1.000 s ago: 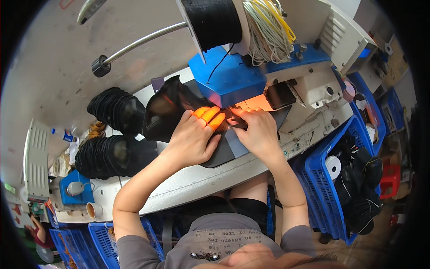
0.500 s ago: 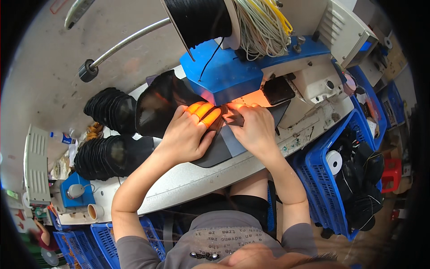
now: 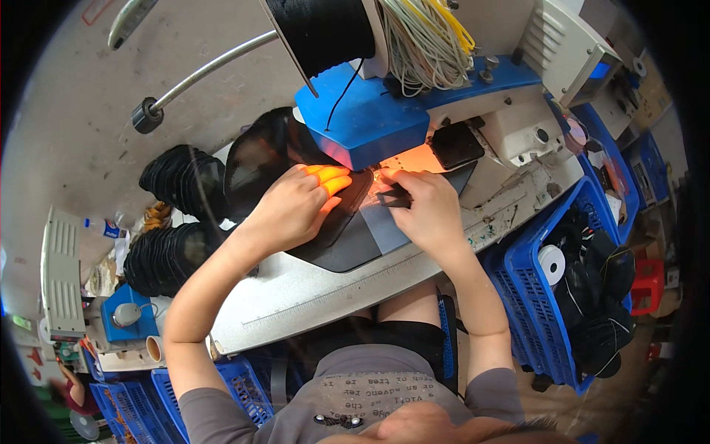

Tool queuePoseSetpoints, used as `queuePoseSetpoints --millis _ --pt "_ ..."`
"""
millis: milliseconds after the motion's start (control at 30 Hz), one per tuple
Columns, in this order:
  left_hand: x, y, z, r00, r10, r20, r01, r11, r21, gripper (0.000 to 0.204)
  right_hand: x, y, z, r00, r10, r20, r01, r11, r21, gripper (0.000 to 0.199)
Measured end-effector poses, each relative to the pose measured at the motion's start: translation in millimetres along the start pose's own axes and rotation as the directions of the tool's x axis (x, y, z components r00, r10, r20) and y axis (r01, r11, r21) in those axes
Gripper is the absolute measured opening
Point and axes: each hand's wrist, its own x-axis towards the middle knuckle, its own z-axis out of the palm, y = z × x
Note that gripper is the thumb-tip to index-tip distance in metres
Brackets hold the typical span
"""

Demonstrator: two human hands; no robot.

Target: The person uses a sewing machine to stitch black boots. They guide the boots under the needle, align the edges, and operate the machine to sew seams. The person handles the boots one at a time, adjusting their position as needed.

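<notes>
My left hand (image 3: pixel 290 211) rests with its fingers laid out flat on a black sheet-like piece (image 3: pixel 347 222), its thumb apart from them. Orange covers sit on several of its fingers, glowing under the light. Across from it, my right hand (image 3: pixel 430 211) pinches a small dark strip (image 3: pixel 396 197) between thumb and fingers at the right side of the piece. Both sets of fingertips are close under the blue head (image 3: pixel 370 122) of what looks like a sewing machine. A larger curved black panel (image 3: pixel 259 159) rises behind my left hand. The exact working point is hidden beneath the head.
Two stacks of black pieces (image 3: pixel 181 177) stand on the left of the white table (image 3: pixel 296 303). A black thread spool (image 3: pixel 322 33) hangs above the machine. Blue crates (image 3: pixel 529 296) hold black goods at right. A phone-like black slab (image 3: pixel 457 145) lies on the machine bed.
My left hand has slid left and its fingers have flattened, uncovering more of the black piece between my hands. My right hand has shifted slightly right, still pinching the dark strip.
</notes>
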Motion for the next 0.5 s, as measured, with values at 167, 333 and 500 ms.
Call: queuePoseSetpoints --millis 167,333,500 --pt "8.2 14.2 -16.4 0.995 0.042 0.094 -0.066 0.959 0.276 0.034 -10.1 13.9 -8.1 0.991 -0.070 -0.113 0.073 0.997 0.021 0.022" --pt "6.2 13.3 -10.7 0.983 -0.050 0.178 -0.009 0.949 0.315 0.034 -11.2 17.7 -4.0 0.982 -0.112 -0.154 0.120 0.992 0.042 0.022" --pt "2.7 14.2 -3.9 0.993 -0.044 0.109 0.009 0.952 0.306 0.033 -10.3 13.7 -4.3 0.981 -0.096 -0.169 0.107 0.992 0.061 0.018"
